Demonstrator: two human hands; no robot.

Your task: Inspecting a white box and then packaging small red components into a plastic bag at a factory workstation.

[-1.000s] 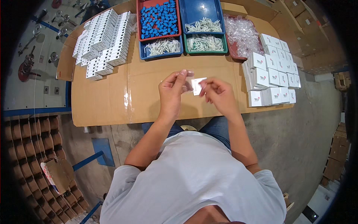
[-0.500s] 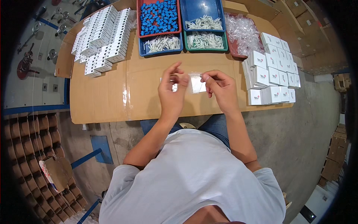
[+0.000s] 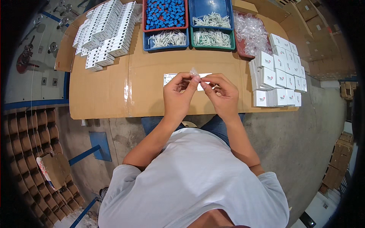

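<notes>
Above the middle of the cardboard-covered table, a small clear plastic bag (image 3: 194,72) is pinched between both of my hands. My left hand (image 3: 178,93) has thumb and fingers closed on the bag's left side. From the right, my right hand (image 3: 223,95) pinches it, the fingertips of both hands almost meeting. The bag looks crumpled, and my fingers cover most of it; whether anything is inside cannot be made out. Beneath the hands lies a flat white printed item (image 3: 167,78), partly hidden by them.
Stacked white boxes (image 3: 102,36) stand at the left, and more white boxes (image 3: 280,78) at the right. At the back are a red tray (image 3: 186,22) of blue pieces, blue (image 3: 144,48) and green (image 3: 213,48) trays of white pieces, and a heap of clear plastic bags (image 3: 253,36).
The bag was held out flat by my right hand, with my left fingers spread beside it. Now my left hand has closed on it too, and the bag is bunched up between both hands.
</notes>
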